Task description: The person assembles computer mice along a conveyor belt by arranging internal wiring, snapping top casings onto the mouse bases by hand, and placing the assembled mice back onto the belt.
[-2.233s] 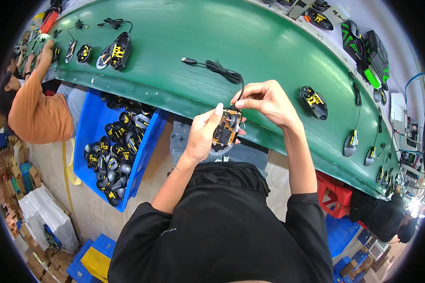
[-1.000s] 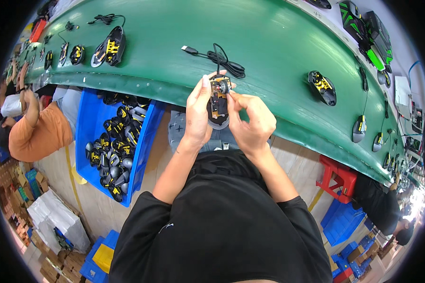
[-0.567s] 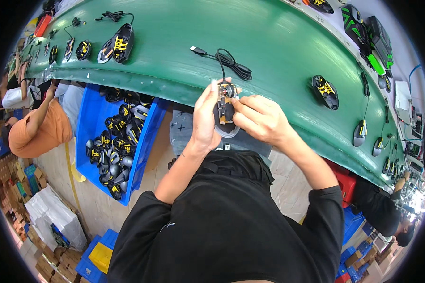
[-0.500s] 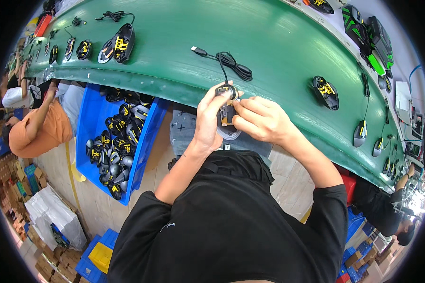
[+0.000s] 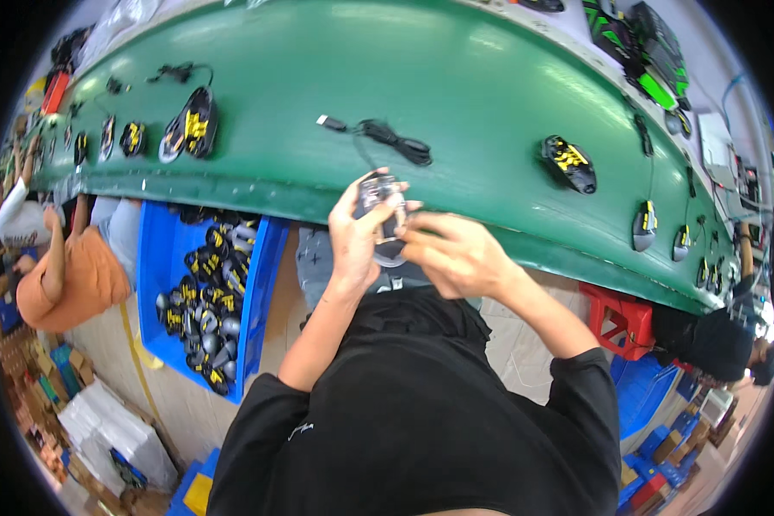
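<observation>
Black mouse [image 5: 380, 206] sits at the counter [image 5: 490, 112] edge, left hand [image 5: 357, 236] fingers clasping it, right hand [image 5: 451, 254] pinching at its 5 o'clock; its cable [image 5: 387, 138] at 12 could snag and tug it loose.

A long green conveyor belt [image 5: 456, 77] with a smooth, slightly glossy surface arcs across the upper half of the frame. Near its middle lies a coiled black cable with a plug [image 5: 385, 138]. At upper left, close to the near edge, rest a black-and-yellow computer mouse [image 5: 195, 125] and a row of smaller black-and-yellow mouse parts [image 5: 103, 138]. Right of centre sits another black-and-yellow mouse [image 5: 568, 163], well apart from the cable. Further right, along the curve, several more black mice [image 5: 644, 226] follow one another. At top right lie black-and-green devices [image 5: 636, 43].
</observation>
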A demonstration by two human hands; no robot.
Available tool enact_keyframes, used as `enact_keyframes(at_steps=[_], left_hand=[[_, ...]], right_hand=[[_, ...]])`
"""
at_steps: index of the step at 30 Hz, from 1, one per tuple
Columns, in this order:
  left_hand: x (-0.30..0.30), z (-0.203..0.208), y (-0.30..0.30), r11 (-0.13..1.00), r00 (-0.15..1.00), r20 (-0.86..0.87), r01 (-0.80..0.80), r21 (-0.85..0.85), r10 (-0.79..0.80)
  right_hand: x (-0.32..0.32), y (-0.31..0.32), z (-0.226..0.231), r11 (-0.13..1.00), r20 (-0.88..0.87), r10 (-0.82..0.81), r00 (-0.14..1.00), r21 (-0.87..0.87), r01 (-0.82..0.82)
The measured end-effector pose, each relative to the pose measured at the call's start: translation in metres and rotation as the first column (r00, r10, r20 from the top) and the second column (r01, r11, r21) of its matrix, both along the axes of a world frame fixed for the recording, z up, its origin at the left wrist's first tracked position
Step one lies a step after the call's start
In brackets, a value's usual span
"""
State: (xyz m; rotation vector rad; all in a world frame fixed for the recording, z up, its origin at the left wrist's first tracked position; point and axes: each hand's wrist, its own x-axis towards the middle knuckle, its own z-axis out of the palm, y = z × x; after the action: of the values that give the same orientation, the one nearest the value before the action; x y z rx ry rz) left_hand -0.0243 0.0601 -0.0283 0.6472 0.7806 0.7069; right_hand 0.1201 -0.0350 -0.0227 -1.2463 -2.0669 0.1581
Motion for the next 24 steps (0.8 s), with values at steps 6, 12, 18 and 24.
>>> enact_keyframes(at_steps=[6, 12, 18, 24], left_hand=[[-0.019, -0.013, 0.018, 0.991, 0.997, -0.014, -0.069, 0.110, 0.071], [-0.008, -0.015, 0.014, 0.997, 1.000, 0.013, 0.028, 0.069, -0.029], [-0.011, -0.012, 0.017, 0.997, 0.999, -0.005, 0.053, 0.053, -0.053], [-0.015, -0.011, 0.018, 0.998, 0.999, -0.006, 0.040, 0.045, -0.040]], right_hand=[[0.077, -0.010, 0.029, 0.650, 0.274, -0.755, 0.595, 0.201, 0.733], [0.161, -0.032, -0.012, 0.426, 0.242, -0.859, 0.451, -0.147, 0.892], [0.156, -0.012, -0.036, 0.730, -0.753, -0.652, 0.089, -0.592, 0.341], [0.153, -0.011, -0.029, 0.223, -0.159, -0.974, 0.162, -0.524, 0.822]])
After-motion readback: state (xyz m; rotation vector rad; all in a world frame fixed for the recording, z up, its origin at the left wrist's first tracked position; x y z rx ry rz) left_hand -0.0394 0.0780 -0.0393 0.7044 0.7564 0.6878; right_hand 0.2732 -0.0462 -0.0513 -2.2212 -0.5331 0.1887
